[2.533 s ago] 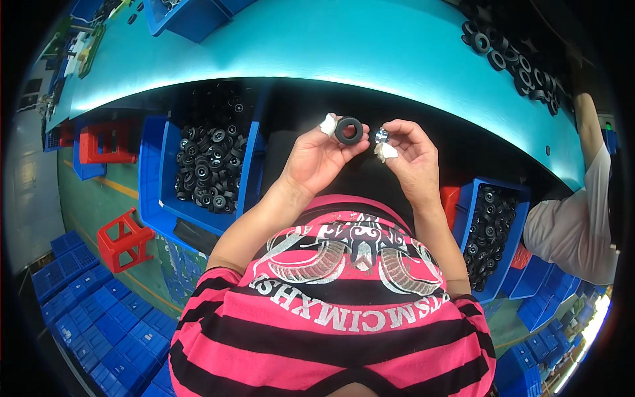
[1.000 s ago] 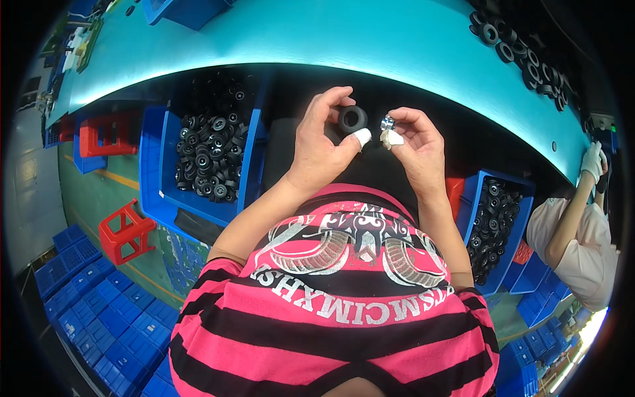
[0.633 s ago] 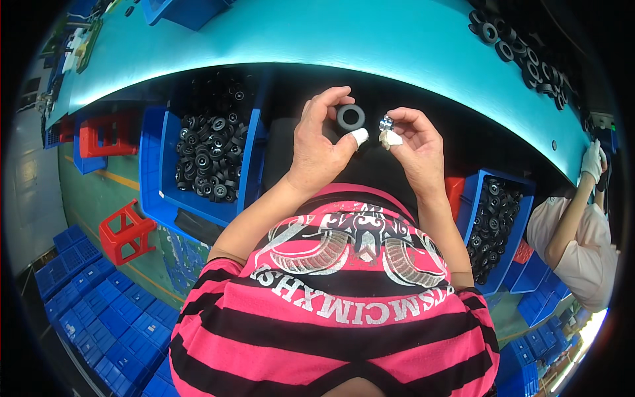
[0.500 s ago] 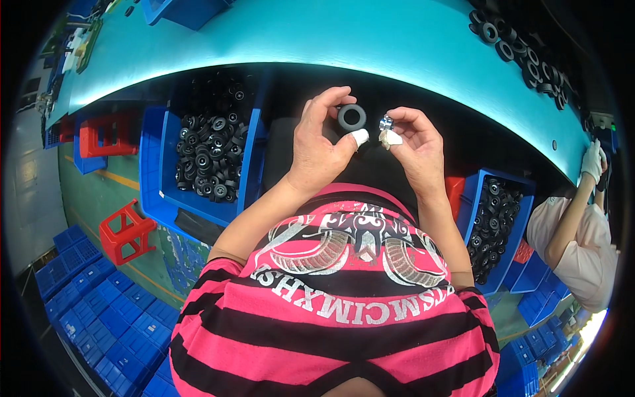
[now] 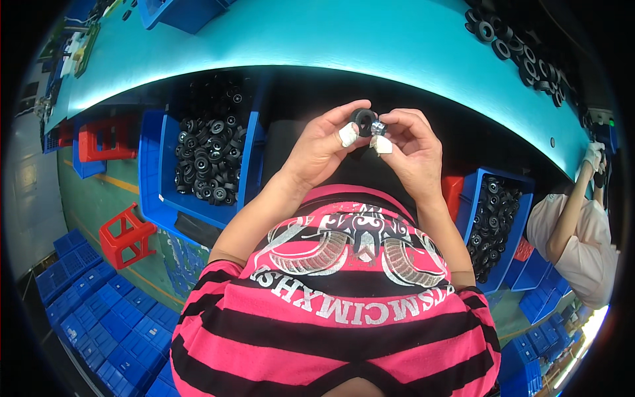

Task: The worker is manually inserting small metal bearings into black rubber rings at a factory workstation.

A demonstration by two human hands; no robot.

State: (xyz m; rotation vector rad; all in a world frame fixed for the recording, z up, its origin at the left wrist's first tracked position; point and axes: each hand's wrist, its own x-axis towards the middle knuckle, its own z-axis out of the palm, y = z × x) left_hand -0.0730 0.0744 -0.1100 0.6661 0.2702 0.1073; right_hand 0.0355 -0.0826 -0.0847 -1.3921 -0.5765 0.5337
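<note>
My left hand [image 5: 323, 142] pinches a black rubber ring [image 5: 362, 121] between thumb and fingers, held up in front of my chest below the teal table edge. My right hand [image 5: 411, 147] holds a small shiny metal part [image 5: 378, 127] right against the ring's side; the two pieces touch. White tape or finger covers wrap the tips of both thumbs. Both forearms rise from my pink and black striped shirt.
A teal worktable [image 5: 344, 40] curves across the top, with a row of black rings [image 5: 522, 53] at its far right. A blue bin of black rings [image 5: 210, 159] sits under the table at left, another bin [image 5: 497, 218] at right. A red stool [image 5: 126, 231] stands lower left. Another person [image 5: 582, 225] works at far right.
My hands have come together: the metal part in my right hand now meets the black ring, where before a small gap lay between them.
</note>
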